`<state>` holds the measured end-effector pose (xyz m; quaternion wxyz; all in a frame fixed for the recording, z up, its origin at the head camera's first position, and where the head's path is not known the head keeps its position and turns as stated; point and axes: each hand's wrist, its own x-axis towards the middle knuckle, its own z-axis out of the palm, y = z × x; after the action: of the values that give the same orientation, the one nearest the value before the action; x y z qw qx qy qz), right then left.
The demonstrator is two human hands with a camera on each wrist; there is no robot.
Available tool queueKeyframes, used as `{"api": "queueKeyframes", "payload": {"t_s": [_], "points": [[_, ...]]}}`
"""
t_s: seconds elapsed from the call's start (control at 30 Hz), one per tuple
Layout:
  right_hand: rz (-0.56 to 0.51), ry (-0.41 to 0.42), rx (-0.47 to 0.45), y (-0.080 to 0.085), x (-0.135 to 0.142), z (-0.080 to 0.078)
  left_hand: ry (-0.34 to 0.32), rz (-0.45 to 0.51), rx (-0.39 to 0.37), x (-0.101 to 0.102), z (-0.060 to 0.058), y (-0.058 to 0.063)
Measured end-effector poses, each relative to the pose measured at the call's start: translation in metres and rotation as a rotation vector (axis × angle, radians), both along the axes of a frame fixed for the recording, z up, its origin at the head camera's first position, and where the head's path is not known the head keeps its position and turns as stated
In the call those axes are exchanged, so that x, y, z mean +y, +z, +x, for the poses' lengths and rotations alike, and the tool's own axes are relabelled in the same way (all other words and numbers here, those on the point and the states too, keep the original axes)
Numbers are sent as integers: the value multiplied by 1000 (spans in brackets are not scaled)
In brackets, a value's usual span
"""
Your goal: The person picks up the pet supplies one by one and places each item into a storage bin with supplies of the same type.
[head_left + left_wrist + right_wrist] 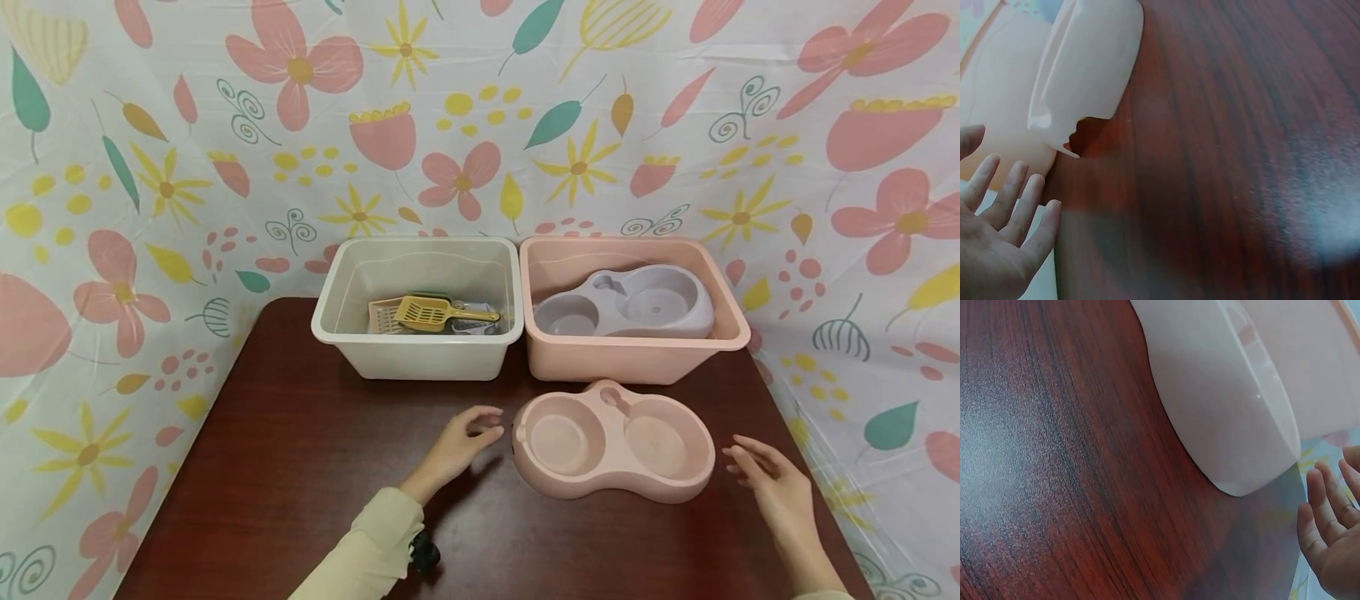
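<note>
A pink double pet bowl [615, 433] lies upright on the dark wooden table, in front of the pink bin. My left hand [467, 442] is just left of its left end, apart from it, with relaxed fingers and nothing in them. Past the bowl's right end is my right hand [776, 487], also apart and holding nothing. In the left wrist view the spread fingers of the left hand [1007, 231] are near the bowl's side [1088, 62], which has a notch at its lower edge. In the right wrist view the right hand [1335, 525] stands beside the bowl's rounded end [1229, 437].
At the back left, a pale grey bin [427, 358] contains several litter scoops, with a yellow scoop [442, 313] on top. Touching it on the right, a pink bin [615, 360] holds a grey double pet bowl [637, 302]. Flower-printed cloth [465, 100] hangs behind the table [300, 467].
</note>
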<state>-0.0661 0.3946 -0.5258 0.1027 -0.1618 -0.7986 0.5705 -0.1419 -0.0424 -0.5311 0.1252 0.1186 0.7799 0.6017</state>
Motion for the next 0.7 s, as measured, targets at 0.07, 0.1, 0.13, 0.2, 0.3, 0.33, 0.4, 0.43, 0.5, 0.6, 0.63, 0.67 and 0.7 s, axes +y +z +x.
{"api": "queueKeyframes", "payload": {"t_s": [0.07, 0.1, 0.13, 0.2, 0.3, 0.33, 0.4, 0.43, 0.5, 0.6, 0.63, 0.67, 0.7], "points": [[-23, -1, 2, 0, 1, 0, -4, -3, -7, 2, -2, 2], [-30, -4, 0, -1, 2, 1, -7, -3, -12, 3, -3, 3], [-31, -6, -4, -1, 3, 1, -11, 0, -10, 3, -4, 5], [-32, -10, -16, -1, 4, 1, -17, 3, -9, 5, -5, 8], [-17, -16, -35, -2, 6, 2, -23, 6, -2, 8, -8, 13], [-12, -17, -40, -2, 6, 2, -26, 7, 9, 9, -9, 15], [-16, -17, -46, -3, 7, 2, -25, -4, 13, 11, -11, 18], [-17, -18, -49, -3, 7, 2, -25, -5, 18, 11, -12, 20], [-25, -19, -53, -3, 8, 2, -22, -9, 26, 13, -14, 23], [-30, -18, -57, -3, 9, 1, -8, -21, 35, 15, -17, 28], [-40, -16, -55, -3, 9, 1, -6, -21, 36, 15, -17, 28], [-48, -14, -50, -2, 10, 0, -2, -24, 37, 15, -18, 29], [-50, -11, -43, -1, 11, -1, 1, -26, 36, 15, -18, 30]]}}
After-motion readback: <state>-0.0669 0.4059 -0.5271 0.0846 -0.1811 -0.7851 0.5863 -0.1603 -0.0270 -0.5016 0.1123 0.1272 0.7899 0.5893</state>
